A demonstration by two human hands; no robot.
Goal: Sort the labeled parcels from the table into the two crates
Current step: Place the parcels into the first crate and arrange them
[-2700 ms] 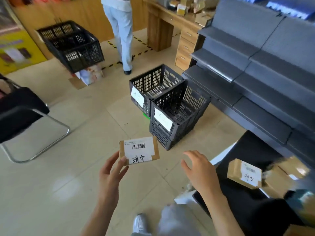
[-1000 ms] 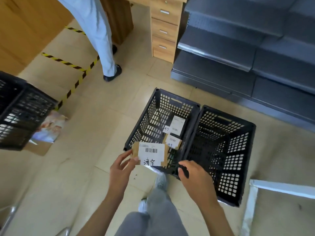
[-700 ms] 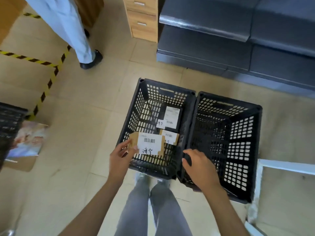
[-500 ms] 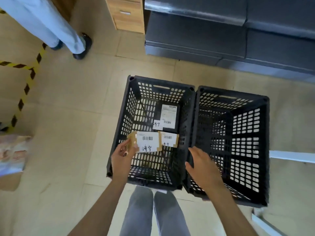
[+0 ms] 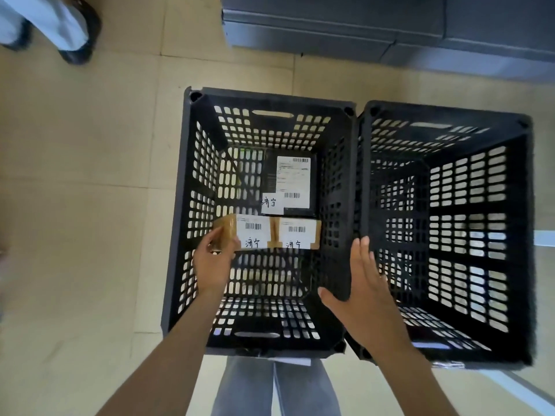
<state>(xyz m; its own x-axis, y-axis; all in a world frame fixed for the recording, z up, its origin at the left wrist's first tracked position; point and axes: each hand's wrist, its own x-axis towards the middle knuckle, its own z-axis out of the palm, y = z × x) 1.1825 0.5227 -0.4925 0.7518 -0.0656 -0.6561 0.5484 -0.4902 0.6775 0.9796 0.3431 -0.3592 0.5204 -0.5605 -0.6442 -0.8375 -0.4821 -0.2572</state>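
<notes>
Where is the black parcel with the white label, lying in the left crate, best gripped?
Judging by its pose, pinch the black parcel with the white label across its two long side edges, coming straight down: it lies flat, with a brown cardboard parcel against its near end.

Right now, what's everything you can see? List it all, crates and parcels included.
Crates: 2, black, side by side on the floor; left crate, right crate.
Held parcel: 1, brown with white label, inside the left crate.
Brown parcel: 1, white label, in the left crate.
Black parcel: 1, white labels, in the left crate.
Shelving: grey, behind the crates.
Bystander's legs: pale trousers, dark shoes, top left.
Left hand: grips the held parcel.
Right hand: open, over the rims where the crates meet.
</notes>
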